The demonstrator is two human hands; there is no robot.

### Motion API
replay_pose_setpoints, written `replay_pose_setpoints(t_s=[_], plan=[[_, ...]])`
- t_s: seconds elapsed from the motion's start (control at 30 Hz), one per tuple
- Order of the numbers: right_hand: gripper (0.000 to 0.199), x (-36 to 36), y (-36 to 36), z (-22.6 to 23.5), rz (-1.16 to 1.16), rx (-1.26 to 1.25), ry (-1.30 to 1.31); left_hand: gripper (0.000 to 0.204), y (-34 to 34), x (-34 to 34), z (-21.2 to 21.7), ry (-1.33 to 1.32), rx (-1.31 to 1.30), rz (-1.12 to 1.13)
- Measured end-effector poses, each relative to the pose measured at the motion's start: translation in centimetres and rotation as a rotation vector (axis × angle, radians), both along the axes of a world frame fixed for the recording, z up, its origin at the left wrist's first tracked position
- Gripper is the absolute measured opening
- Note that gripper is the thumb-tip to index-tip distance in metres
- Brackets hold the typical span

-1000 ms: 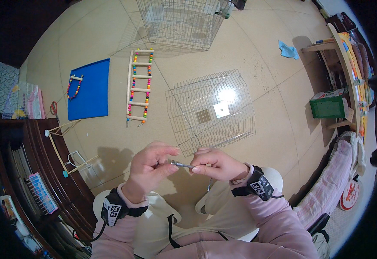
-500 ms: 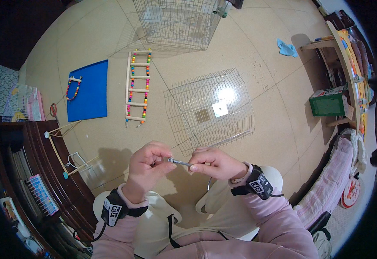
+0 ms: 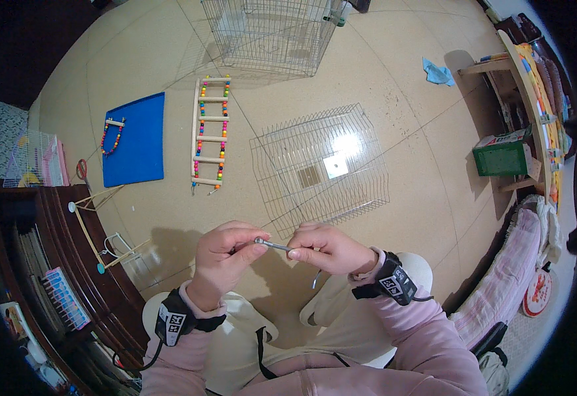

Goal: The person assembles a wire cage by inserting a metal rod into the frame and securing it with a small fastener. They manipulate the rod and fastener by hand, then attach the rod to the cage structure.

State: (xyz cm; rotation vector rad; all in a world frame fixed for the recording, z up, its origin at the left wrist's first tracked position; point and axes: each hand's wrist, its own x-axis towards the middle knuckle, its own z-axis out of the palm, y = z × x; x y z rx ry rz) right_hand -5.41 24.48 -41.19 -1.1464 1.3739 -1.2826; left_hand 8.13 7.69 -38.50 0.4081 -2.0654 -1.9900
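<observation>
both left grip and right grip pinch a slim, probably metal rod

Tiled floor: blue tray, beaded ladder, wire panel, cage.

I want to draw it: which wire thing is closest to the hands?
The wire grid on the floor just beyond the hands. The boxy wire cage stands farther away; the small pinkish cage is far left.
</observation>
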Motion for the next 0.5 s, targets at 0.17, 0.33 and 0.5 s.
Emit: replay_pose_setpoints(t_s=[0.17, 0.33, 0.5], plan=[[0.024, 0.2, 0.4, 0.6, 0.098, 0.149, -0.355, 0.017, -0.3, 0.2, 0.7, -0.029, 0.019, -0.059], [0.025, 0.5, 0.4, 0.9, 0.184, 0.284, -0.706, 0.013, -0.1, -0.2, 0.3, 0.081, 0.147, -0.075], [0.022, 0.9, 0.1, 1.4, 0.013, 0.21, -0.437, 0.015, 0.5, 0.3, -0.1, -0.066, 0.417, 0.075]])
